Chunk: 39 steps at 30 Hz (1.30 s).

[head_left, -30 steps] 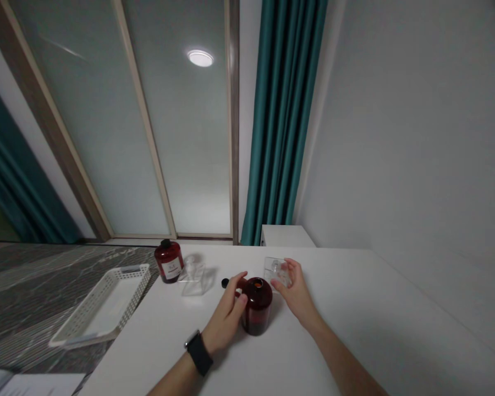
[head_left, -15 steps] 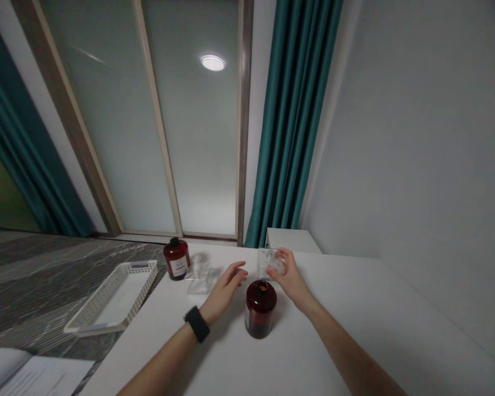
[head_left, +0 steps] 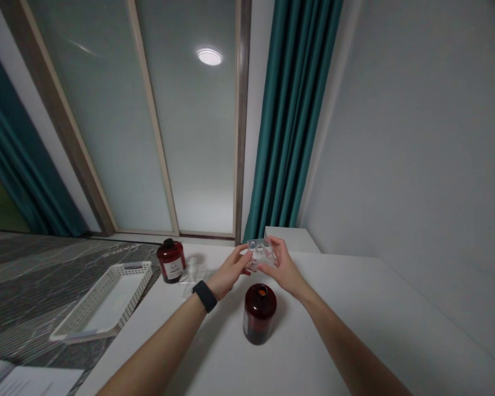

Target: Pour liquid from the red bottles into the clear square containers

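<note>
Together, both hands (head_left: 259, 266) grip one clear bottle (head_left: 261, 254) above two amber bottles (head_left: 259, 312), beside one white tray (head_left: 103, 302)

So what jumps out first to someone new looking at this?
Both hands, left hand and right hand, hold a small clear bottle up over the white table. Just below stands an open dark red jar; a capped red jar and a white basket sit to the left.
</note>
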Each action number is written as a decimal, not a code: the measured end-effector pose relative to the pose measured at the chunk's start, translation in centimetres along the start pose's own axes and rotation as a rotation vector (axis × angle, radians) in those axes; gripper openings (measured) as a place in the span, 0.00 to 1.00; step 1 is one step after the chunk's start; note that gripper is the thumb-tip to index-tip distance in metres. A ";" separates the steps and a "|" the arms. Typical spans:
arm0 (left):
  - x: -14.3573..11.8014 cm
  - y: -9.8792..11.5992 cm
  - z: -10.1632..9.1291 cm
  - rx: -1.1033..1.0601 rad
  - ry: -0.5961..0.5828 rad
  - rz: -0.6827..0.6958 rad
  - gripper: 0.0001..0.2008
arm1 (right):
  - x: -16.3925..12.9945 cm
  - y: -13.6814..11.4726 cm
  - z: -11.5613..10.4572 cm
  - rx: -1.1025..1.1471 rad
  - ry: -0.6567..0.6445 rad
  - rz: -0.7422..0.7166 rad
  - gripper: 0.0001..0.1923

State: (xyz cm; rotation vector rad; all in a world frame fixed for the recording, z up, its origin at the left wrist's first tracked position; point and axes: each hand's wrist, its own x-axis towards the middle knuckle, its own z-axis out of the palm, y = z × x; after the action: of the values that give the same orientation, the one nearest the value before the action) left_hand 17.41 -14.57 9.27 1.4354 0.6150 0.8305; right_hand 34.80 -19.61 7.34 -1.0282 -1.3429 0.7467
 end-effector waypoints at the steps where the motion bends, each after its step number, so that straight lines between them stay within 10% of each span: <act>1: -0.1 0.1 0.1 0.002 0.004 0.006 0.29 | -0.1 -0.1 0.0 -0.005 -0.012 -0.010 0.40; 19: -3.4 0.4 -0.6 0.098 -0.090 0.221 0.32 | -3.8 -1.4 1.1 0.071 0.108 -0.019 0.24; 39: -4.4 -1.8 -0.2 0.394 0.137 0.509 0.23 | -6.1 -1.0 2.0 -0.140 0.200 -0.133 0.24</act>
State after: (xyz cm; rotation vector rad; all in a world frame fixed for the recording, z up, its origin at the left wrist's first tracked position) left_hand 14.85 -17.89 6.97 1.9489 0.5398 1.2638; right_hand 31.96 -25.21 5.60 -1.0821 -1.2892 0.4430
